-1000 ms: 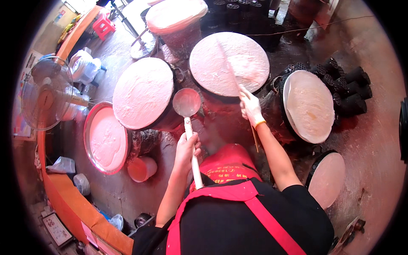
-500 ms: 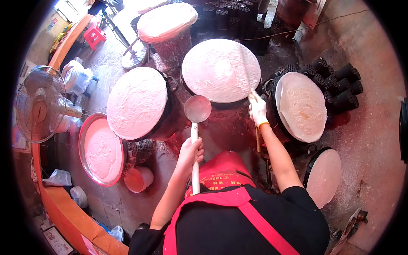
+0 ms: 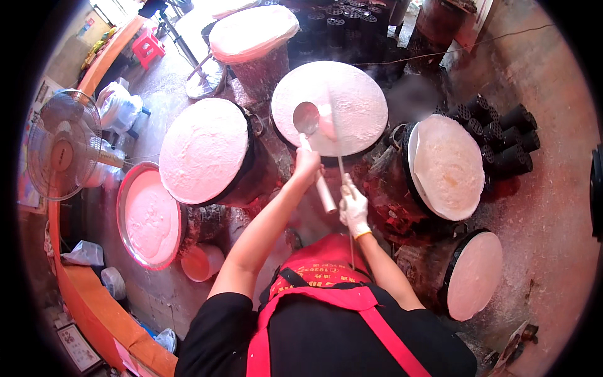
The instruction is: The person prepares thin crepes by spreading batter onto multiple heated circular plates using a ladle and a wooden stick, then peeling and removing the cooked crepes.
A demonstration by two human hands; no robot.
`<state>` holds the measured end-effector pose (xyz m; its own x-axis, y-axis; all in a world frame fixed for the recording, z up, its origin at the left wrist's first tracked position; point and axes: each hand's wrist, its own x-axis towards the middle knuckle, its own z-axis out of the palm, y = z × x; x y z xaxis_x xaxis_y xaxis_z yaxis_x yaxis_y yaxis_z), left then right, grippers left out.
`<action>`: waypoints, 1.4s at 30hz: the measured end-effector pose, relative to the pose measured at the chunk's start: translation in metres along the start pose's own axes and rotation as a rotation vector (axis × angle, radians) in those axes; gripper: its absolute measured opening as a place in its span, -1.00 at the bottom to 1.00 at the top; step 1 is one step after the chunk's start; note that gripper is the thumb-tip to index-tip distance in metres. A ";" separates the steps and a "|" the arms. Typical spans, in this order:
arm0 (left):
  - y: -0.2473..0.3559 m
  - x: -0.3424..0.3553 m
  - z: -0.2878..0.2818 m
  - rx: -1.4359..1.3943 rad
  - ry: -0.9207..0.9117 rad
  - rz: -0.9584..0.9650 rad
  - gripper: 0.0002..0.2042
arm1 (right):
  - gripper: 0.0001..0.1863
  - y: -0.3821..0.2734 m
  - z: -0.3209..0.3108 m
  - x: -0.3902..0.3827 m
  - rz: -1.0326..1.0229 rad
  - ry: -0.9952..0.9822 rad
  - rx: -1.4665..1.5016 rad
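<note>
My left hand (image 3: pixel 306 164) is wrapped round the pale handle of a ladle (image 3: pixel 306 118), whose round bowl hangs over the middle round griddle (image 3: pixel 295 88). A sheet of white batter covers that griddle. In a white glove, my right hand (image 3: pixel 353 208) grips a long thin flat stick (image 3: pixel 334 113) that reaches across the same griddle. The stick's blade lies just right of the ladle bowl, beside a smooth pale patch. Whether the blade or bowl touches the batter, I cannot tell.
Left stands another batter-covered griddle (image 3: pixel 204 151), with a red-rimmed basin of batter (image 3: pixel 151 220) beside it. On the right, one griddle (image 3: pixel 447 166) carries a flatbread lifting at its edge; another (image 3: pixel 475 276) sits lower. Black coal cylinders (image 3: pixel 512 160), a fan (image 3: pixel 63 151) and a bucket (image 3: pixel 202 262) surround them.
My left hand has pushed the ladle forward, from in front of the middle griddle to above it. My right hand has come left and nearer to me, swinging the stick leftward.
</note>
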<state>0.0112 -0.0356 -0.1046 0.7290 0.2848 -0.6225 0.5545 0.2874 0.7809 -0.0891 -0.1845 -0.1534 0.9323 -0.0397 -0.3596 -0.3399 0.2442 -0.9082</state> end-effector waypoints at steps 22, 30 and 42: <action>-0.022 -0.164 -0.147 -0.756 -0.161 -0.347 -0.90 | -0.57 -0.061 -0.048 0.038 -0.397 -0.102 -0.788; -0.026 -0.207 -0.165 -0.975 -0.063 -0.370 -0.89 | -0.54 -0.030 -0.042 0.039 -0.527 -0.316 -0.704; 0.022 -0.158 -0.258 -0.729 -0.192 -0.292 -0.88 | -0.47 0.086 0.061 -0.003 -0.151 -0.305 -0.970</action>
<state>-0.1956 0.1617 -0.0026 0.6879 -0.0369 -0.7249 0.3807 0.8687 0.3170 -0.1141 -0.1040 -0.2172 0.9196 0.2755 -0.2801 -0.0439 -0.6363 -0.7702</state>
